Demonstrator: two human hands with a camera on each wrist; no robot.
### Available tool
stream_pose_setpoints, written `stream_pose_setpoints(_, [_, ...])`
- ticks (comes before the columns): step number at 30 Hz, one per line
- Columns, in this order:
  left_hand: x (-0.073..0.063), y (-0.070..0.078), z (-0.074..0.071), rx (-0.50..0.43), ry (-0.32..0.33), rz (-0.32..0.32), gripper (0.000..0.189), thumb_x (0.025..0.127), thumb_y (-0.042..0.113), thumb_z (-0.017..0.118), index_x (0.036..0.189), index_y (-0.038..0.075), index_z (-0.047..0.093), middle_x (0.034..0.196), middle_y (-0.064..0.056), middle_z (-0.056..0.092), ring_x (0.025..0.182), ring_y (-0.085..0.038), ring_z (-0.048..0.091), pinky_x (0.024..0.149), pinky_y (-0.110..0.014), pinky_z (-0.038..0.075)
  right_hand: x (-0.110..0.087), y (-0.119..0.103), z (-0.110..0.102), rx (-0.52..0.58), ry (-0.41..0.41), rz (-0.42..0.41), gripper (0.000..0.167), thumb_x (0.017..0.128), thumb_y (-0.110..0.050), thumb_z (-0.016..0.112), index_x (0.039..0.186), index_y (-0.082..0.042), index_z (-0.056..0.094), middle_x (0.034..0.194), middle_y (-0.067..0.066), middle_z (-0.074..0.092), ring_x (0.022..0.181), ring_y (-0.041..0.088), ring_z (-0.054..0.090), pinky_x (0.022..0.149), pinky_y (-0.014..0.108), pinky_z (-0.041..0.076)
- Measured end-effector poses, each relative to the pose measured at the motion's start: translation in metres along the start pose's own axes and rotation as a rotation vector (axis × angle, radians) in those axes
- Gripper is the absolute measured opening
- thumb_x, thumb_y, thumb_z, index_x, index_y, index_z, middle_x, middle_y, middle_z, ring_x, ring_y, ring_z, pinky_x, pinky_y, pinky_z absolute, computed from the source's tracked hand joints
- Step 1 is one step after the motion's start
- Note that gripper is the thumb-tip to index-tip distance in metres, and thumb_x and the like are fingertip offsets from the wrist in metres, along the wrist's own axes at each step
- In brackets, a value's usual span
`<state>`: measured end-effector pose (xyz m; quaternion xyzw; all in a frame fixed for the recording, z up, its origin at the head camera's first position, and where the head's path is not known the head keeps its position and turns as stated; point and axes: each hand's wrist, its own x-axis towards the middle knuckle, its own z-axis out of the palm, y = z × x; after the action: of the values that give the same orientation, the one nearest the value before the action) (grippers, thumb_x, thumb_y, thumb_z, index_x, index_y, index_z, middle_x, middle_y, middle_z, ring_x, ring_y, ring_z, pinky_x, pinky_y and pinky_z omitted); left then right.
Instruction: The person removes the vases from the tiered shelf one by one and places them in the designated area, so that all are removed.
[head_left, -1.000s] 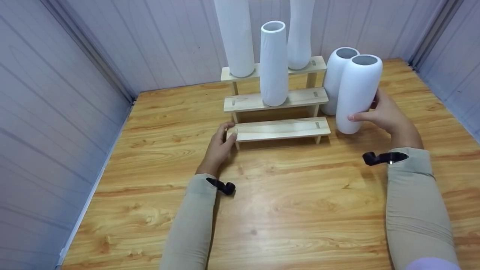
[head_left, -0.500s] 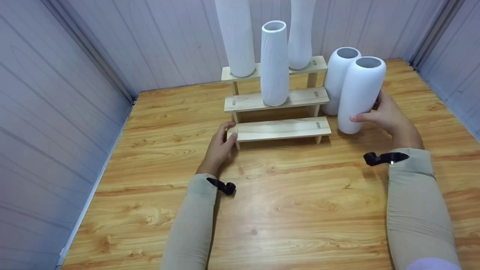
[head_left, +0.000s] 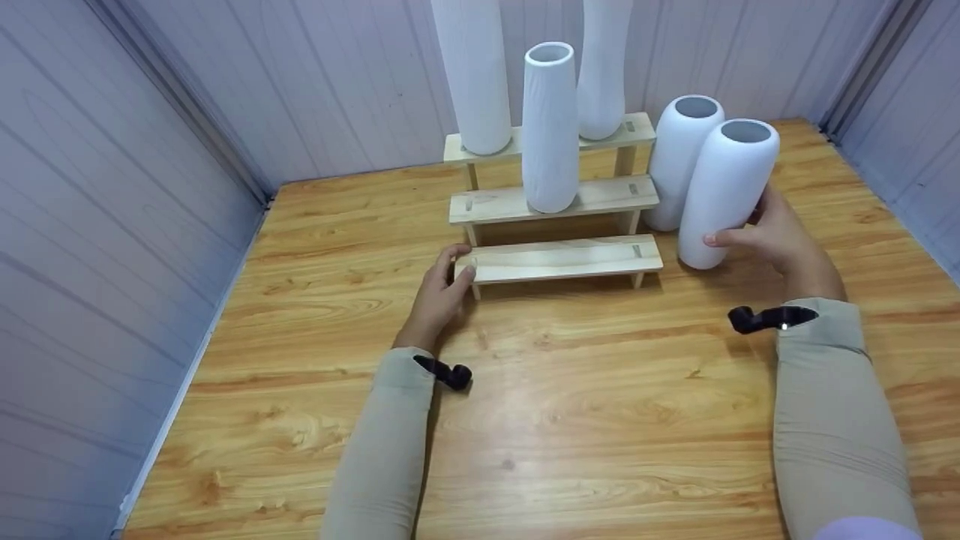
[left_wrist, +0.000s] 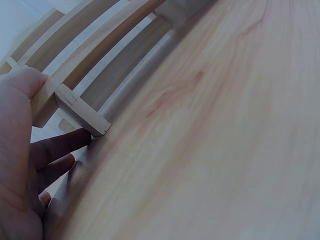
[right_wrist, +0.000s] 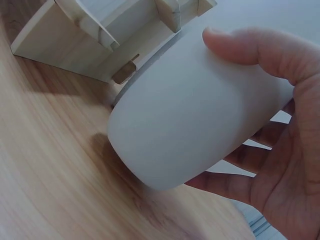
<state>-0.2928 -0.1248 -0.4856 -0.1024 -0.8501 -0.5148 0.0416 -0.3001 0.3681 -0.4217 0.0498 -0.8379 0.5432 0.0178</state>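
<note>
On the right in the head view, my right hand holds a smooth white vase low on its body, thumb in front and fingers behind. The vase leans to the right, its base close over the tabletop in the right wrist view. My left hand grips the left end of the lowest step of a three-tier wooden stand. Its thumb lies on the plank and its fingers are by the leg, as the left wrist view shows. A second smooth white vase stands behind the held one, partly covered by it.
A ribbed white vase stands on the middle step. On the top step are a tall white vase and a waisted white vase, both cut off by the frame. Pale panel walls border the wooden table.
The top of the held vase has tipped right and slightly toward me, while its base has shifted only a little right. My left hand and the stand stay where they were.
</note>
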Motion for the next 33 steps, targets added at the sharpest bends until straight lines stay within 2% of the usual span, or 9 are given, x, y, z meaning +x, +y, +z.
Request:
stream_pose_setpoints(10, [0.000,0.000,0.000,-0.048,-0.032,0.007,0.036,0.104,0.025,0.055,0.139,0.016,0.052,0.150,-0.008,0.049,0.138,-0.021,0.044,0.116,-0.040,0.030,-0.001,0.007,-0.002,0.029,0.025,0.011,0.095,0.078,-0.006,0.085,0.152,-0.021,0.029,0.150,0.006,0.039,0.134,0.021,0.042,0.116,0.044,0.031])
stream_pose_setpoints(15, [0.000,-0.001,0.001,-0.045,-0.037,0.026,0.037,0.105,0.023,0.055,0.140,0.014,0.052,0.151,-0.010,0.047,0.143,-0.022,0.038,0.118,-0.040,0.028,0.000,0.012,-0.003,0.028,0.032,0.033,0.096,0.079,-0.008,0.085,0.154,-0.020,0.027,0.152,0.008,0.037,0.136,0.023,0.040,0.118,0.044,0.029])
stream_pose_setpoints(25, [0.000,-0.002,0.001,-0.015,-0.017,0.012,0.035,0.104,0.026,0.056,0.137,0.017,0.054,0.149,-0.008,0.050,0.139,-0.021,0.042,0.116,-0.040,0.029,0.002,0.012,-0.004,0.015,0.045,0.067,0.101,0.079,-0.013,0.087,0.157,-0.019,0.022,0.156,0.010,0.032,0.140,0.028,0.036,0.120,0.048,0.025])
stream_pose_setpoints(33, [0.001,-0.002,0.000,-0.015,-0.013,0.014,0.035,0.104,0.026,0.055,0.138,0.016,0.053,0.148,-0.004,0.051,0.141,-0.018,0.040,0.117,-0.038,0.027,0.002,0.011,-0.002,0.033,0.068,0.079,0.102,0.079,-0.019,0.088,0.157,-0.025,0.022,0.159,0.010,0.031,0.142,0.027,0.033,0.121,0.050,0.020])
